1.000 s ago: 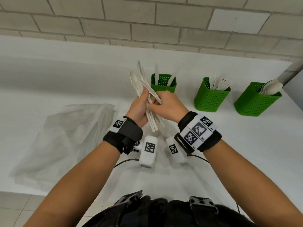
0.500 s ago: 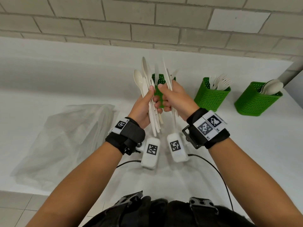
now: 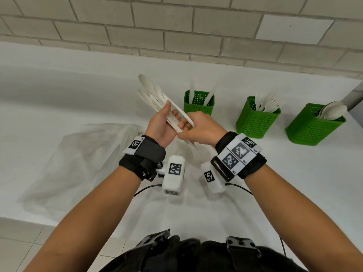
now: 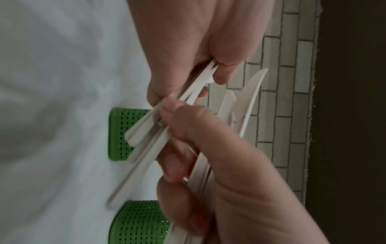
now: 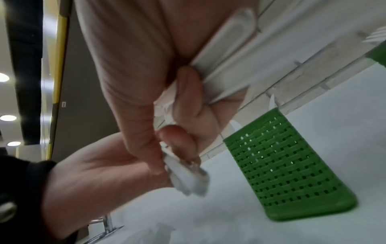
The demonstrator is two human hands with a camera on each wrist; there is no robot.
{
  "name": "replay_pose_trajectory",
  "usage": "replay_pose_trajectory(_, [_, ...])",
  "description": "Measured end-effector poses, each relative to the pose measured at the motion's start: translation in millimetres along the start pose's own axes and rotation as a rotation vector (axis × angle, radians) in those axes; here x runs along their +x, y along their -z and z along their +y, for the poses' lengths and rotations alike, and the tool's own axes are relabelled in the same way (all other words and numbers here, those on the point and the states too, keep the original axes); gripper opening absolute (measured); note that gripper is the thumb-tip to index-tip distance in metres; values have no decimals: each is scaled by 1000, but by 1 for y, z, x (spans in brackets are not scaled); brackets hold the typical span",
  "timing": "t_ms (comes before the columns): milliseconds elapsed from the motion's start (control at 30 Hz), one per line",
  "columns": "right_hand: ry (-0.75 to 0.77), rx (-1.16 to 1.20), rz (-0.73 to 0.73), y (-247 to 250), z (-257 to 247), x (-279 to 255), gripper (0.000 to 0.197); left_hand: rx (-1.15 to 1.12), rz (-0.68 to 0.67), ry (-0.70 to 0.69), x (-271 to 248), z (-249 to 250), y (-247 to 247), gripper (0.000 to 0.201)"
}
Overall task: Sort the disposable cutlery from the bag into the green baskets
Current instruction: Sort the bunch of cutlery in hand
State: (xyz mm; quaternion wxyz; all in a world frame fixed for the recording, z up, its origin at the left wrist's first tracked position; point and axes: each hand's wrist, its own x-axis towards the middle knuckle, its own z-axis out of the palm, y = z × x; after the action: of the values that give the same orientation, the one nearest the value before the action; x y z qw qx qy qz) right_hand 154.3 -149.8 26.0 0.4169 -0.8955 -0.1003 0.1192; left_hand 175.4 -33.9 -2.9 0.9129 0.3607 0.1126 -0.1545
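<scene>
Since 0.5 s ago both hands dropped and the cutlery bundle (image 3: 157, 101) swung from near upright to a slant, heads up and toward the left end of the counter (image 3: 294, 183), handle ends down toward the person. Left hand (image 3: 160, 125) clamps the bundle mid-handle, thumb on top, fingers curled underneath; the heads fan out above the thumb, and the left wrist view shows a knife tip among them. Right hand (image 3: 202, 128) touches the left hand and pinches the lower handle ends between thumb and fingers; the right wrist view shows its fingers (image 5: 189, 99) curled round flat white handles, stubs poking out below. How many pieces the right hand has separated can't be told, too much overlap and blur. The whole bundle is in the air above the counter, in front of the knife basket (image 3: 198, 103), not touching it. Three green baskets stand in a row near the counter's back edge: the knife basket nearest the hands with two knives upright in it, the fork basket (image 3: 257, 118) in the middle, the spoon basket (image 3: 312, 126) toward the right end, each holding white pieces. Baskets sit apart from each other. Clear plastic bag (image 3: 78, 163) lies flat and crumpled on the left part of the counter, near the front edge, just beside the left wrist. Brick wall (image 3: 176, 26) runs behind the counter.
</scene>
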Motion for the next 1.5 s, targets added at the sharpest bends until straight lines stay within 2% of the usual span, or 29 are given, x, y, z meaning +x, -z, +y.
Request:
replay_pose_trajectory(100, [2,-55,-46,2,2,-2,17,-13,42,-41,-2,5,-2,38])
replay_pose_trajectory(200, [15,-201,-53,-2,2,-3,22,-57,101,-116,-2,10,-5,24])
replay_pose_trajectory(267, [28,-264,-21,-8,-1,-1,9,-27,125,-128,1,6,-8,17])
replay_pose_trajectory(333, [23,-280,-6,-10,-7,-1,24,5,143,-132,2,0,-10,12])
replay_pose_trajectory(367, [17,-266,-19,-9,-9,-1,26,-5,136,-131,2,-1,-10,13])
replay_pose_trajectory(433, [34,-196,-57,-3,-10,-2,13,-72,108,-118,2,1,-10,20])
replay_pose_trajectory(500, [55,-155,-89,3,-10,-3,18,-126,82,-110,3,6,-8,26])
replay_pose_trajectory(600, [95,-137,-117,10,-10,-2,7,-170,79,-124,5,13,-6,29])
replay_pose_trajectory(767, [150,-129,-93,18,0,0,12,-188,129,-154,9,26,3,31])
replay_pose_trajectory(833, [126,-20,-22,18,3,3,8,-171,122,-139,12,28,7,29])
replay_pose_trajectory(967, [-17,512,100,20,4,16,9,49,94,-58,13,19,10,25])
replay_pose_trajectory(1100, [97,798,247,24,-5,28,16,230,-26,102,2,4,6,28])
replay_pose_trajectory(1233, [213,1099,386,31,-18,35,19,350,-56,200,-7,-2,2,32])
replay_pose_trajectory(1400, [277,1029,400,12,-21,38,14,272,-117,298,-11,-1,-4,45])
replay_pose_trajectory(1500, [212,1030,321,8,-17,35,18,300,-120,312,-11,-2,-4,45])
